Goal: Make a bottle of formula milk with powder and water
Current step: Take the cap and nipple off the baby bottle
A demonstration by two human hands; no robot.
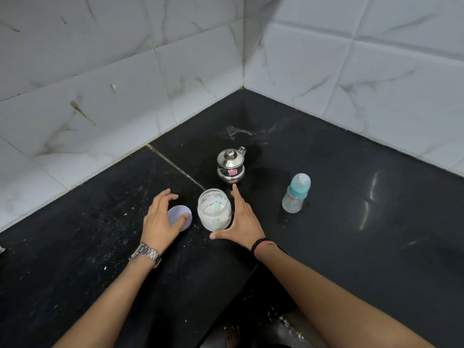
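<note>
powder jar [214,209] open, baby bottle [296,193] capped

Open powder jar [214,209] upright, lid [179,217] beside; steel kettle [230,166] behind; capped baby bottle [296,193] right

Two bare forearms are seen, with no sleeves reaching into view. On the left wrist a silver metal watch [145,254] with a linked bracelet band is worn, just behind the left hand [160,217]. On the right wrist, behind the right hand [241,219], a bracelet of dark round beads [258,243] is worn, and just beside it a thin reddish-orange thread band [267,245] is tied. No rings can be made out on the fingers
</note>
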